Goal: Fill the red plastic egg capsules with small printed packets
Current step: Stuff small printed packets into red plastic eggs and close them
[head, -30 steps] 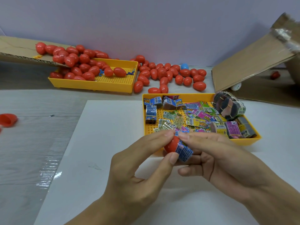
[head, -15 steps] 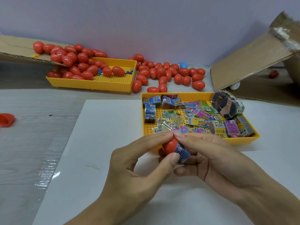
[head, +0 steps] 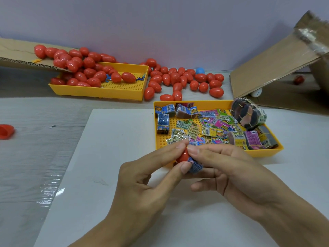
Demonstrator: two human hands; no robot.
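Red egg capsule half is pinched in the left hand; a blue printed packet is pressed against it by the right hand, fingers curled round it. Both are held over the white sheet, at 6 o'clock of the packet tray. Print is too small to read, apart from a "6" on some packets. Open desk lies at 9 o'clock.

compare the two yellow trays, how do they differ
The far yellow tray holds red egg capsules; the near yellow tray holds small printed packets. The far one lies partly under a cardboard flap; the near one sits uncovered. Both have perforated floors.
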